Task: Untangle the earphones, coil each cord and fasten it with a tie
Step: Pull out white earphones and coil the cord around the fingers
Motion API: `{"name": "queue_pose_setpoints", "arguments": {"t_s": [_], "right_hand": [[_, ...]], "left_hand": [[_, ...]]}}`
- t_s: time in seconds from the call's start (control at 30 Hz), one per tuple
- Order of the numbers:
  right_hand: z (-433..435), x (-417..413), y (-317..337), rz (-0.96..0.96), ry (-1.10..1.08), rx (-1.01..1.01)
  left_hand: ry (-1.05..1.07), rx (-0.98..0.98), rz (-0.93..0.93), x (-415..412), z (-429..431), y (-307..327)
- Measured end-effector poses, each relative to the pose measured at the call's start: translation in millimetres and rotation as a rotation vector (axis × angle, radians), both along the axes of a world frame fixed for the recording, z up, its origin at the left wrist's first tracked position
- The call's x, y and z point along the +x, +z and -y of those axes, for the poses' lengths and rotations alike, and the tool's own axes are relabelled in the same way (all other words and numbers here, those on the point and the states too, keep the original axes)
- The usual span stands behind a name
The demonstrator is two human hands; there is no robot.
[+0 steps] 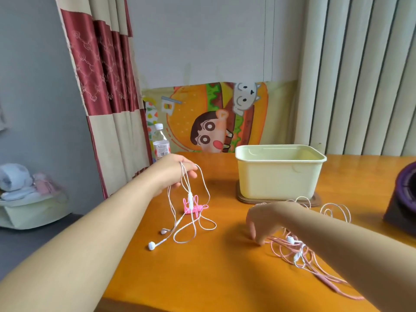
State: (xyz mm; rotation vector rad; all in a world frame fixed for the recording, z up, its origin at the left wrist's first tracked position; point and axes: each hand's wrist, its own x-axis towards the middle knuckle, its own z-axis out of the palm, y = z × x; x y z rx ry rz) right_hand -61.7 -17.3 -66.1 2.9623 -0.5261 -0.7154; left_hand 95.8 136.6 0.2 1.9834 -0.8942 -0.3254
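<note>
My left hand (177, 170) is raised above the table and grips several strands of a white earphone cord (193, 224). The cord hangs down in loops, and its two earbuds (152, 245) rest on the wood. Behind the hanging loops lie pink ties (194, 206) in a small bunch. My right hand (261, 224) is lower, fingers pointing down, pinching a strand at the edge of a tangle of pink and white cords (301, 253). My right forearm covers part of that tangle.
A pale yellow open box (279, 174) stands on a brown lid at the back of the orange wooden table (216, 273). A water bottle (160, 143) is at the back left. A dark purple object (403, 199) sits at the right edge.
</note>
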Motion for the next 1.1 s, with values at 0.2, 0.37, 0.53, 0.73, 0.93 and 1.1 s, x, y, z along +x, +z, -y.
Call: {"name": "queue_pose_setpoints", "arguments": {"t_s": [0.2, 0.37, 0.53, 0.73, 0.93, 1.1], "right_hand": [[27.0, -28.9, 4.0, -0.016, -0.078, -0.049], [26.3, -33.8, 37.7, 0.501, -0.112, 0.227], [12.6, -26.4, 70.9, 0.798, -0.171, 0.886], [10.7, -13.8, 66.3, 1.061, -0.364, 0.836], [18.1, -4.1, 52.6, 1.134, -0.454, 0.576], [18.7, 8.7, 45.4, 0.954, -0.421, 0.412]], "left_hand": [[-0.045, -0.016, 0.004, -29.5, 25.7, 15.0], [-0.115, -0.007, 0.04, -53.0, 43.0, 25.8], [-0.132, -0.013, 0.087, -63.2, 45.1, 34.9], [-0.021, -0.061, 0.178, -45.7, 21.6, 42.6], [0.075, -0.051, 0.263, -29.0, -8.7, 55.9], [0.13, -0.023, 0.361, -22.9, -19.2, 59.2]]}}
